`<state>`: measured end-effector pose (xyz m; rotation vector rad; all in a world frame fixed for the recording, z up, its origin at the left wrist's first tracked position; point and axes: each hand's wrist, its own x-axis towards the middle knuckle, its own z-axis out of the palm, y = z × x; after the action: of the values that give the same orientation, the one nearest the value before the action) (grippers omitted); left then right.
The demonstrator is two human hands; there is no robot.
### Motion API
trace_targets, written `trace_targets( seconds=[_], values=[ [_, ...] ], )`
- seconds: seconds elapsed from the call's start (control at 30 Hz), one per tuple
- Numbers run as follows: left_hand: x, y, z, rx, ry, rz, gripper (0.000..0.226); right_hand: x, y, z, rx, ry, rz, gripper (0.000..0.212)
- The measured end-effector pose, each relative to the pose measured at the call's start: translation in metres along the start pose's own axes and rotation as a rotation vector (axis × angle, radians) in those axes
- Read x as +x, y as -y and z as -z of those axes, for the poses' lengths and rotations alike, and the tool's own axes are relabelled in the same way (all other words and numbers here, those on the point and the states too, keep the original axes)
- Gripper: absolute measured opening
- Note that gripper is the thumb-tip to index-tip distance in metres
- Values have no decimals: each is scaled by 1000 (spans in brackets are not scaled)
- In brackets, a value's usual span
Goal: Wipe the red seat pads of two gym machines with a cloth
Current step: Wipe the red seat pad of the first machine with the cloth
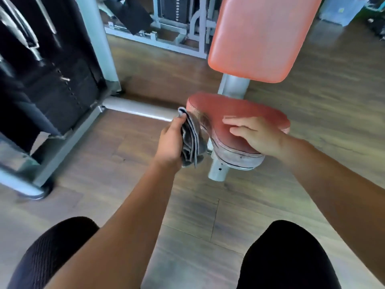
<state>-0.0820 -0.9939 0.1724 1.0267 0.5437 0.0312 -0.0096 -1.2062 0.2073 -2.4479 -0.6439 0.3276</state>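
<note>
Red padded vinyl seat pad [235, 113] on grey post: right hand [253, 135] flat, fingers spread, resting on it. Left hand [170, 142] grips folded grey cloth [192, 140] against pad's left edge. Wiping of this pad apparently underway; second machine's status cannot be told.

Bright, even daylight, with a pale sheen on the wooden floor [325, 126] and glare washing the backrest [260, 38] to light orange. Motion blur softens everything, worst on the weight stack [41, 69] at left and mildest on the seat pad [239, 111]; wide-angle distortion bends the edges
</note>
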Motion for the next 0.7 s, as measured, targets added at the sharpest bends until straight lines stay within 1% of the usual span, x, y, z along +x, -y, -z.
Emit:
trace_targets(
  seconds=[0.1, 0.2, 0.27, 0.33, 0.47, 0.53, 0.6, 0.7],
  values=[
    [7, 18, 7, 0, -18, 32, 35, 9, -8, -1, -112, 56, 45, 45],
    [10, 37, 2, 9, -12, 54, 31, 11, -17, -7, -136, 39, 101, 46],
    [13, 49, -8, -5, 8, 51, 32, 11, -23, -10, -136, 23, 128, 48],
    [11, 55, -19, -39, -5, 40, 33, 11, -25, -10, -130, 17, 134, 51],
    [7, 58, -35, -64, -29, 16, 47, 11, -25, -11, -133, -9, 145, 52],
    [1, 62, -45, -30, -14, -20, 51, 11, -25, -12, -141, -16, 148, 53],
    [-10, 74, -54, 5, -5, -65, 60, 11, -23, -13, -141, -19, 147, 53],
    [-42, 88, -63, 28, -13, -126, 59, 12, -22, -12, -145, -24, 157, 54]
  ],
)
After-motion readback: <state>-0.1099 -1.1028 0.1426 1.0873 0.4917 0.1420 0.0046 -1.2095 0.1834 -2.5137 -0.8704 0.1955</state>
